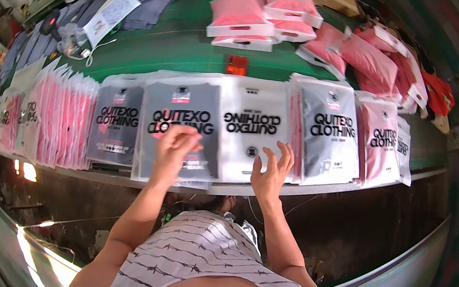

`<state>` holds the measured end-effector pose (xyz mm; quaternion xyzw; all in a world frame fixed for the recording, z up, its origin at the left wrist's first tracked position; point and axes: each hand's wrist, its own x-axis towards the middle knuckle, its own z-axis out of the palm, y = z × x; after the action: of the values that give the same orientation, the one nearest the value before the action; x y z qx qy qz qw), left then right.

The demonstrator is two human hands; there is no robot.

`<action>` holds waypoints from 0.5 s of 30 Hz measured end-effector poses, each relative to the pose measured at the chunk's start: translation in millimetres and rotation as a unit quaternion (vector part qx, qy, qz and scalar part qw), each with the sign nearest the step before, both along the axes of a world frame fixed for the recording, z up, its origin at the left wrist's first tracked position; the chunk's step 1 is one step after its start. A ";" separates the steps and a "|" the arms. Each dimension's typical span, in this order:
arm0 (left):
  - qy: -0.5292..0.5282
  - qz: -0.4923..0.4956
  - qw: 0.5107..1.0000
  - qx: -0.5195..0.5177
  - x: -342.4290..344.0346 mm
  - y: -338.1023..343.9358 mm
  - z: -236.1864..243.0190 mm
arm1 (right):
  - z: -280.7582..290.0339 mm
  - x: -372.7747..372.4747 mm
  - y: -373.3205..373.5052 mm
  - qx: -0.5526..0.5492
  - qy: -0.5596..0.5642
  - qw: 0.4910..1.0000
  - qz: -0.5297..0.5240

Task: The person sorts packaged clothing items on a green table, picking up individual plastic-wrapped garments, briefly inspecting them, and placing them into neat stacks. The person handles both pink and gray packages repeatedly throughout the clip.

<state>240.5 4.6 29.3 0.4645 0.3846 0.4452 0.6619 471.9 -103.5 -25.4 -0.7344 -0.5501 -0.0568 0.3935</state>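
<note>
Grey bag [179,110] lies beneath the left grip [178,146].

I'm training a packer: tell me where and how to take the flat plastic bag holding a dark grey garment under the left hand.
Likely by the near edge of the plastic bag, coming from the person's side and pinching top and bottom: it lies flat, with that edge reaching the front rim of the green table.

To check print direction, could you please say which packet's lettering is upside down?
The white packet, just right of the grey one behind the left hand; the lettering on both neighbours reads upright.
</note>
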 end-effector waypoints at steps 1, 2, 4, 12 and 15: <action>0.021 0.062 0.997 0.030 -31.2 2.5 -2.6 | 0.6 -15.5 6.0 -0.004 0.012 1.000 0.026; 0.044 0.106 0.992 0.046 -61.3 5.0 -4.2 | 2.0 -30.6 11.8 -0.010 0.024 0.998 0.052; 0.113 0.194 0.974 0.038 -123.4 9.4 -23.0 | 5.8 -62.0 26.4 -0.007 0.049 0.995 0.092; 0.532 0.048 0.786 0.312 -278.7 4.9 -110.4 | 12.6 -178.3 78.4 -0.016 0.058 0.974 0.217; 0.599 0.032 0.721 0.347 -291.3 2.4 -114.9 | 15.5 -224.2 92.3 -0.025 0.095 0.954 0.282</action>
<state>-50.8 7.1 -85.6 0.8190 0.5340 0.1975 0.0714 247.7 -11.2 -9.9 -0.5609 -0.6964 0.1403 0.4252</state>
